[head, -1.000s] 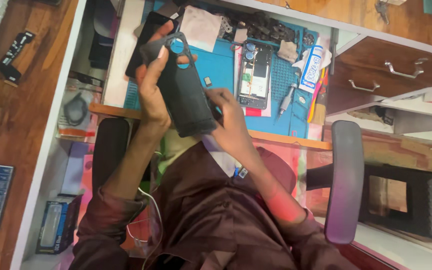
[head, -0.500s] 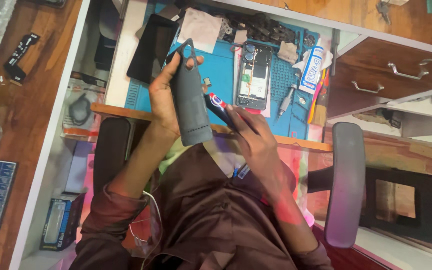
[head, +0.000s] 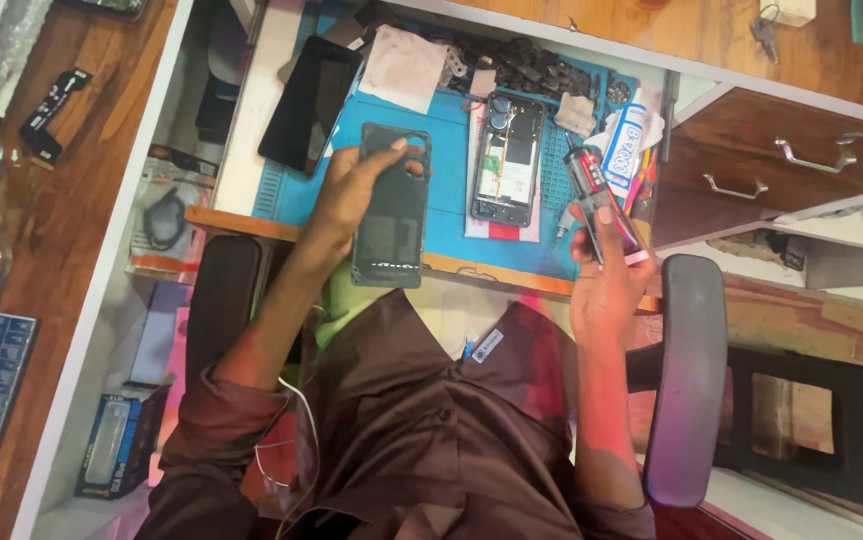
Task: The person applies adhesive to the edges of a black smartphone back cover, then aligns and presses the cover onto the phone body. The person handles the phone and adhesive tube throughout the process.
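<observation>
Blue rubber work mat (head: 452,130) at 12 o'clock; left hand (head: 352,190) grips dark grey phone back cover (head: 392,220), right hand (head: 607,285) clutches black adhesive tube (head: 597,195) at 3 o'clock.

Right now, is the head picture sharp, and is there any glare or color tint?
Head view: mostly sharp; the left hand with the dark back cover is clear, the right hand holding a glue tube slightly soft; reddish tint on the sleeve; edges bend, no strong glare.
</observation>
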